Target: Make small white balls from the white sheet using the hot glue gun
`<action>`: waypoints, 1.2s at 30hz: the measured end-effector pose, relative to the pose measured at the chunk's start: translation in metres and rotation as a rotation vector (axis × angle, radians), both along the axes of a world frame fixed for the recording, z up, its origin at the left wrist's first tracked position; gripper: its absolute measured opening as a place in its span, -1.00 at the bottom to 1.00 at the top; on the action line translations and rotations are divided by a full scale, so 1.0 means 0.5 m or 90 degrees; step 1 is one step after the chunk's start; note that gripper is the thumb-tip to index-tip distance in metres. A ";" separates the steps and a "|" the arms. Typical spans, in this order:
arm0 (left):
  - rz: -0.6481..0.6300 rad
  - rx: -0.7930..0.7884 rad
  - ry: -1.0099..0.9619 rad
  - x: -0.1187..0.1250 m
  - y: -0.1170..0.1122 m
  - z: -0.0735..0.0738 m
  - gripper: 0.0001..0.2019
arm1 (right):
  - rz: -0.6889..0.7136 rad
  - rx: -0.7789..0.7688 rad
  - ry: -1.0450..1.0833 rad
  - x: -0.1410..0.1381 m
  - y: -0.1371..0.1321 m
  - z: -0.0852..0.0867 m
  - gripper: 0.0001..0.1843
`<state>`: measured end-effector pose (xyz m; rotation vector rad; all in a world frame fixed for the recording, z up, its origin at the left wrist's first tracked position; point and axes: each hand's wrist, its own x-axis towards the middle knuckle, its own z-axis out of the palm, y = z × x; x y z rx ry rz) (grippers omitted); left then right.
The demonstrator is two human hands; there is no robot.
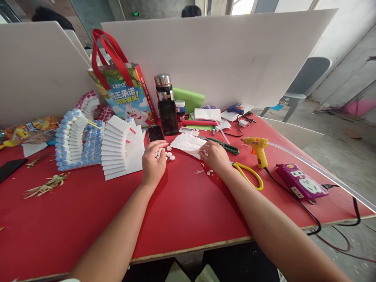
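My left hand [154,162] rests on the red table, fingers curved and thumb apart, cupped beside a small heap of round white pieces [172,158]. Some of these pieces lie partly hidden behind its fingers. My right hand [216,156] is at the right end of a creased white paper [188,143], its fingers curled together. What lies between those fingertips is too small to make out. White scraps [209,172] are scattered just below that hand. Yellow-handled scissors [249,176] lie beside my right wrist, and a green utility knife [225,146] sits just behind the hand.
On the right stand a yellow glue gun [257,149] and a purple power strip [301,182] with trailing cords. Stepped white card [114,152] and a blue-and-white model [73,141] occupy the left. Phones, a steel flask [163,86] and a gift bag [126,94] stand behind.
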<state>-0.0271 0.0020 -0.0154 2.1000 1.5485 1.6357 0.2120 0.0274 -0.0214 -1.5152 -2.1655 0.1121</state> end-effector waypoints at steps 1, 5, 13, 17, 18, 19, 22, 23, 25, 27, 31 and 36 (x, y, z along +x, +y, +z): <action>-0.006 -0.007 -0.001 0.003 -0.002 -0.001 -0.79 | -0.002 0.005 0.005 -0.001 0.000 0.001 -0.75; -0.032 -0.057 -0.040 0.012 -0.009 0.000 -0.77 | -0.041 0.041 0.145 0.004 -0.008 0.024 -0.79; -0.249 -0.284 -0.360 0.024 -0.009 0.010 -0.23 | 0.198 -0.302 0.821 0.036 -0.030 0.087 -0.78; -0.361 -0.442 -0.521 0.035 -0.014 0.015 -0.28 | 0.259 -0.348 0.930 0.027 -0.034 0.085 -0.77; -0.396 -0.476 -0.547 0.038 -0.016 0.016 -0.30 | 0.268 -0.356 0.940 0.025 -0.035 0.085 -0.76; -0.430 -0.504 -0.565 0.042 -0.018 0.018 -0.34 | 0.273 -0.364 0.942 0.023 -0.036 0.084 -0.76; -0.480 -0.529 -0.569 0.047 -0.023 0.025 -0.51 | 0.255 -0.369 0.898 0.025 -0.035 0.082 -0.74; -0.466 -0.510 -0.570 0.047 -0.023 0.027 -0.54 | 0.240 -0.361 0.881 0.028 -0.033 0.080 -0.73; -0.427 -0.457 -0.582 0.043 -0.020 0.031 -0.56 | 0.211 -0.341 0.857 0.036 -0.027 0.078 -0.66; -0.406 -0.426 -0.611 0.035 -0.015 0.034 -0.58 | 0.194 -0.312 0.841 0.045 -0.022 0.077 -0.60; -0.385 -0.440 -0.698 0.014 -0.006 0.035 -0.67 | 0.207 -0.257 0.773 0.059 -0.013 0.077 -0.76; -0.367 -0.479 -0.805 -0.002 -0.005 0.029 -0.59 | 0.200 -0.301 0.740 0.059 -0.008 0.070 -0.86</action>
